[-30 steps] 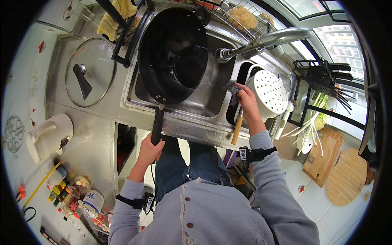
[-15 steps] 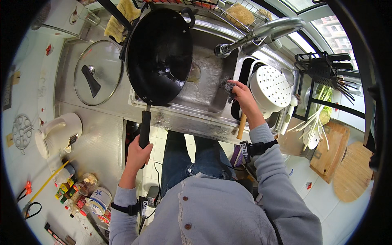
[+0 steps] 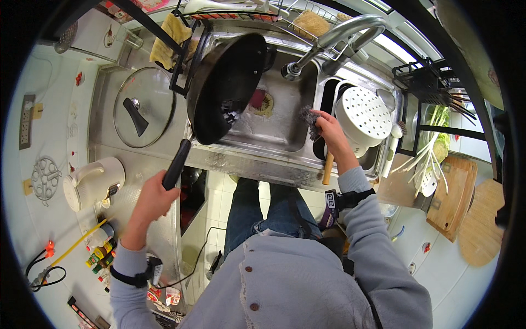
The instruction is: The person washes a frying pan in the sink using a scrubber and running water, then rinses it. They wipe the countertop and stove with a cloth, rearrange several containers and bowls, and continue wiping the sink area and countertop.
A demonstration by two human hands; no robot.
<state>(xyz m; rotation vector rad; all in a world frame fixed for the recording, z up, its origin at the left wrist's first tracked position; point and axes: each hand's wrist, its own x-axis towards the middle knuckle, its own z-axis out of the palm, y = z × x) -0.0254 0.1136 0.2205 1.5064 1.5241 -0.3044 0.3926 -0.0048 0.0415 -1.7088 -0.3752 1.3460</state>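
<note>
My left hand [image 3: 156, 198] is wrapped round the handle of a large black wok [image 3: 219, 96]. The wok is tilted over the left part of the sink [image 3: 279, 140], its inside turned toward the basin, with wet shine near the lower rim. My right hand [image 3: 331, 134] pinches a dark wire scourer [image 3: 311, 122] above the basin's right edge. The faucet [image 3: 293, 70] hangs above the basin beyond that hand. In the basin the drain [image 3: 262, 103] shows with something reddish in it.
A glass lid [image 3: 143, 109] lies on the counter at left, near a cream kettle [image 3: 96, 183]. Right of the basin stand a white perforated steamer [image 3: 366, 112] and a wooden handle [image 3: 327, 169]. Farther right are spring onions [image 3: 433, 148] and cutting boards [image 3: 452, 197].
The wok has tipped steeply onto its side and its handle has swung left with my left hand. The drain has come into sight. My right hand still holds the scourer.
</note>
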